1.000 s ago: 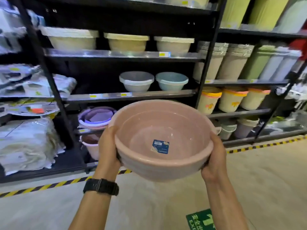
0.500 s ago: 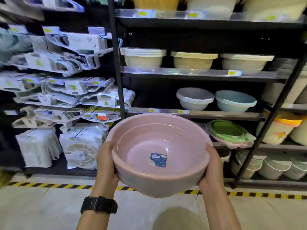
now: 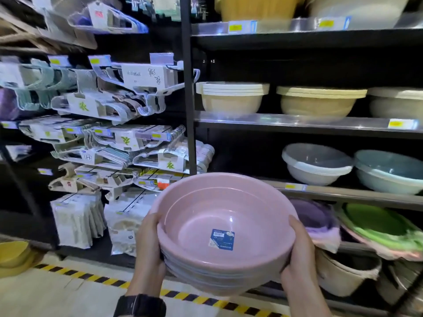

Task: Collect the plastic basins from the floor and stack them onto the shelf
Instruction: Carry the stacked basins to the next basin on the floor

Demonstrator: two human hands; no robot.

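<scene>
**A:** While the left hand (image 3: 148, 248) and the right hand (image 3: 297, 255) are clasping opposite sides of the pink basins (image 3: 219, 225), why are they sitting so low on the wall?

**B:** The basins are riding nested, with several rims showing under the top one. The fingers (image 3: 296, 225) are therefore curling round the outer wall and beneath it, with the thumbs lying by the rim. A grip from both sides is probably preventing the lower basins from slipping out. The stack is hanging in the air, tilted toward the camera, above the striped floor tape (image 3: 91, 276). It is in front of the shelving and not touching it.

**A:** Which edges are mattering for the move?

**B:** The black upright (image 3: 188, 99) is standing just behind the stack's left rim. The shelf lip (image 3: 343, 194) is running behind its right rim. Purple basins (image 3: 313, 216) and green basins (image 3: 377, 223) are filling the tier just below that lip.

**A:** Where is room opening?

**B:** Farther back, grey basins (image 3: 315, 163) and blue basins (image 3: 389, 172) are occupying the right of the tier above. The dark bay between them and the upright is appearing free, and it is likely the widest gap. A yellow basin (image 3: 13, 255) is lying on the floor (image 3: 57, 298) at far left.
</scene>
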